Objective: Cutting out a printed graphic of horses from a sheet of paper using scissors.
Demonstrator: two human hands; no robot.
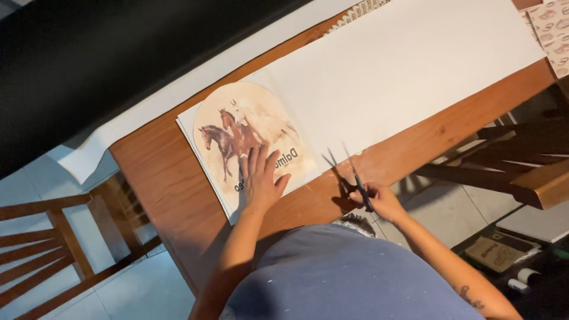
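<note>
Head view, looking straight down at a wooden table (178,178). A long white sheet (403,65) lies on the table and runs off toward its far right end. At the sheet's near left end is a printed picture (249,133) of running horses, brown and white, inside a tan rounded shape.

The left hand (261,181) lies flat on the picture's lower edge, fingers spread, pressing the sheet to the table; it grips nothing. The right hand (384,200) sits just right of the picture, at the table's near edge, its fingers closed through the handles of dark scissors (354,173). The blades are parted in a narrow V and point away from the person, with the tips touching or just over the sheet's near edge.

Judging from this, the cut is about to start or has barely started, beside the picture. The next move seems to call for steady pressure from the flat hand and a straight line of travel for the blades.

Hard to tell: whether the blades already bite into the paper, since their shadow blurs the spot. The sheet's far end is cut off by the frame. The person's torso hides the table's near edge below the hands. Chairs (47,237) stand to the left and right of the table, and small items on the floor at lower right are too dim to name.
</note>
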